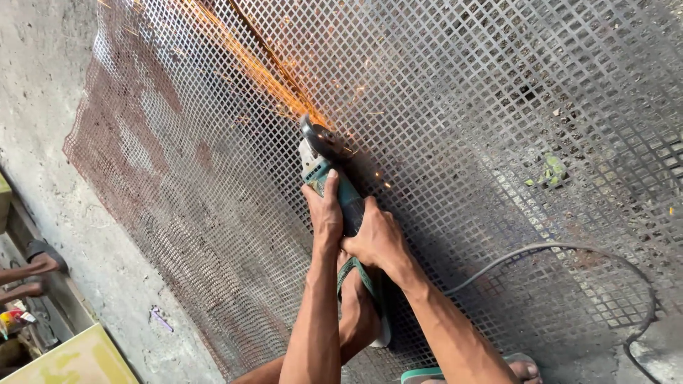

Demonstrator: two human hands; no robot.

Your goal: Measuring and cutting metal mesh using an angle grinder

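A teal angle grinder [346,201] rests on a large sheet of square-holed metal mesh [462,92] lying on the ground. Its disc [319,137] touches the mesh, and orange sparks [245,60] stream toward the upper left. My left hand [326,213] grips the grinder's front body just behind the disc guard. My right hand [377,242] wraps the rear of the body. Below my hands, my foot in a green flip-flop [358,302] presses on the mesh.
The grinder's grey cable [562,247] loops across the mesh to the right. My other foot [525,370] shows at the bottom edge. Bare concrete [43,92] lies to the left. Another person's feet [32,274] and a yellow-green board [71,359] sit at the lower left.
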